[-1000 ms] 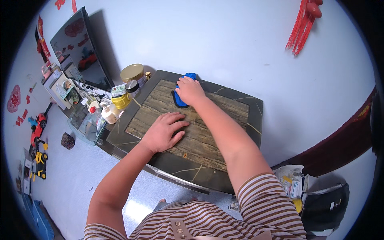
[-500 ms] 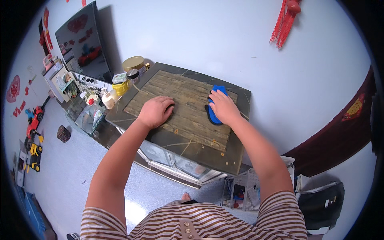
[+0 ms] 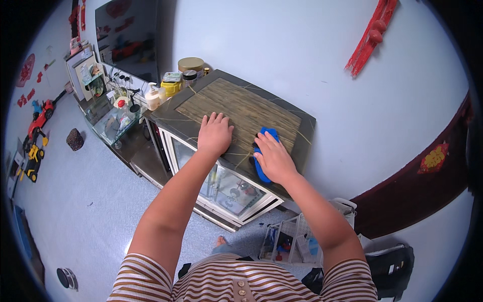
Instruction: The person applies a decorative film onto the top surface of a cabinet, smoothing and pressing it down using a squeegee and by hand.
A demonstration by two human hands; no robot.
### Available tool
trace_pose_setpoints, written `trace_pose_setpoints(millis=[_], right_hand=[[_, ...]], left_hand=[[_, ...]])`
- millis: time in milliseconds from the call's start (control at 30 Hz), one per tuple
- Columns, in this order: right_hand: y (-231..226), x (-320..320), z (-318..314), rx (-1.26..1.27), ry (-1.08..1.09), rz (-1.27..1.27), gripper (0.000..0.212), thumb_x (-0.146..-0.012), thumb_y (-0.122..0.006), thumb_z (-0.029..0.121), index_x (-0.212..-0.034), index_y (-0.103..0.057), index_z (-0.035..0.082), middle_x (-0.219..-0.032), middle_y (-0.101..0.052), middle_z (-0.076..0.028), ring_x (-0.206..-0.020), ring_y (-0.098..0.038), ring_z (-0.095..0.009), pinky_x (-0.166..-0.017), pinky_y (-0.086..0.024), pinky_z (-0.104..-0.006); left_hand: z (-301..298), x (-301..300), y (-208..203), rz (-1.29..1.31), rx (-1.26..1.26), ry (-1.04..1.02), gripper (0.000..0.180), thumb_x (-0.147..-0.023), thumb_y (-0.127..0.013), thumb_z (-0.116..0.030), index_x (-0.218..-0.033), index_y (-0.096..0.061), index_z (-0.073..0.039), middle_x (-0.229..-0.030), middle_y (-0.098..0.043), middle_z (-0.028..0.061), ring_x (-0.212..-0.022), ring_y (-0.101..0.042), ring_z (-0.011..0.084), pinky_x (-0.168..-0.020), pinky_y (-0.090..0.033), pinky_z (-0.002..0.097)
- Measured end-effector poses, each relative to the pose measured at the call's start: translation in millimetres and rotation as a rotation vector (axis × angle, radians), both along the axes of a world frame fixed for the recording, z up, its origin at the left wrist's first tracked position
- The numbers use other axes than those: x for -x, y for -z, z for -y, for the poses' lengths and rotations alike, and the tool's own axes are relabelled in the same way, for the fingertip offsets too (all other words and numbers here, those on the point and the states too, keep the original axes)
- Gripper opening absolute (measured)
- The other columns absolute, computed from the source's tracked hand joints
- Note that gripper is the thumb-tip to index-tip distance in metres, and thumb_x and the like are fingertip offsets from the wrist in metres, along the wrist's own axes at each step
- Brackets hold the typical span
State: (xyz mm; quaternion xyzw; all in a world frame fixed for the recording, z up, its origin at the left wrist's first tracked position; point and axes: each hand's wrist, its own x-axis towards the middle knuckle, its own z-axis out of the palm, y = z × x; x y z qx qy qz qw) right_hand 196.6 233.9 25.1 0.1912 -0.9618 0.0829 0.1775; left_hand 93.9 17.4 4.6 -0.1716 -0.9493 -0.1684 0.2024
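My right hand [image 3: 275, 158] presses a blue cloth with black edging [image 3: 262, 172] against the top of a low cabinet [image 3: 308, 132], near its front right corner. The fingers lie over the cloth, and part of it is hidden under the palm. Farther left, my left hand [image 3: 215, 135] rests on the top by the front edge, its fingers spread and nothing seen in them. A dark patch shows beneath its palm, too small to make out. The cabinet top has a wood-grain panel [image 3: 241, 103] framed in dark veined stone-like material.
Jars, a yellow container [image 3: 171, 88] and a pump bottle [image 3: 152, 96] stand beyond the cabinet's left edge. A television [image 3: 128, 40] hangs behind a glass shelf [image 3: 121, 126]. White wire baskets [image 3: 297, 236] stand at the front right, below my right forearm. Toy vehicles [image 3: 34, 156] sit far left.
My right hand and the cloth have come nearer along the cabinet top, to the front right. My left hand has shifted toward the front edge. Small pale bits there no longer show. The view has turned.
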Motion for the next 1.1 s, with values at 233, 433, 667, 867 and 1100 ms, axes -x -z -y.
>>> trace_pose_setpoints(millis=[233,433,667,867,1100], right_hand=[[7,88,9,0.016,-0.061,-0.060,0.045,-0.105,-0.059,0.029,-0.140,-0.060,0.002,-0.152,-0.056,-0.019,-0.147,-0.046,-0.037,-0.122,-0.036,-0.0494],[8,181,17,0.013,-0.055,-0.057,0.045,-0.105,-0.056,0.033,-0.139,-0.061,0.003,-0.154,-0.056,-0.016,-0.148,-0.045,-0.034,-0.121,-0.036,-0.0497],[7,276,25,0.024,-0.039,-0.017,0.047,-0.106,-0.054,0.035,-0.141,-0.060,0.005,-0.157,-0.053,-0.014,-0.150,-0.042,-0.032,-0.123,-0.035,-0.0509],[0,327,42,0.038,0.028,0.056,0.051,-0.108,-0.051,0.038,-0.144,-0.058,0.004,-0.162,-0.048,-0.012,-0.154,-0.037,-0.030,-0.125,-0.031,-0.0549],[7,307,44,0.023,0.036,0.008,0.052,-0.107,-0.052,0.039,-0.144,-0.057,0.003,-0.162,-0.047,-0.012,-0.155,-0.035,-0.031,-0.125,-0.028,-0.0565]], left_hand=[[2,1,6,-0.073,-0.061,0.010,0.038,-0.103,-0.056,-0.025,-0.135,-0.064,-0.005,-0.146,-0.063,0.0123,-0.143,-0.052,0.0319,-0.123,-0.035,0.0486],[3,-7,-5,-0.042,-0.068,0.004,0.037,-0.101,-0.059,-0.022,-0.133,-0.064,-0.006,-0.146,-0.063,0.0122,-0.144,-0.051,0.0306,-0.124,-0.034,0.0471],[5,-13,-12,-0.037,-0.099,-0.004,0.037,-0.099,-0.063,-0.023,-0.131,-0.066,-0.004,-0.145,-0.064,0.0128,-0.143,-0.052,0.0308,-0.124,-0.035,0.0468],[5,-15,-20,0.039,-0.128,-0.007,0.036,-0.098,-0.064,-0.019,-0.131,-0.066,-0.005,-0.144,-0.064,0.0139,-0.144,-0.051,0.0305,-0.125,-0.035,0.0465],[5,-14,-18,-0.041,-0.195,-0.009,0.032,-0.099,-0.062,-0.016,-0.128,-0.066,-0.003,-0.136,-0.067,0.0154,-0.136,-0.057,0.0331,-0.121,-0.040,0.0467]])
